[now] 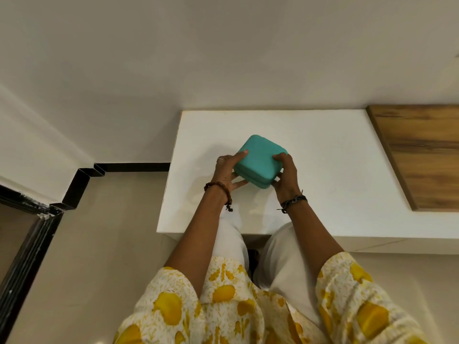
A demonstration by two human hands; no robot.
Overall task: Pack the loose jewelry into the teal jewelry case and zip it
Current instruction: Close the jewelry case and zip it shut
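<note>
The teal jewelry case rests closed on the white tabletop, turned a little so one corner points toward me. My left hand grips its left side, with fingers on the lid and the thumb along the front seam. My right hand holds the right side, fingers over the lid's near right corner. No loose jewelry shows on the table. The zip is too small to make out.
A wooden panel covers the table's right part. The table's left edge drops to a beige floor. A white wall rises behind, with a black skirting strip at its foot on the left.
</note>
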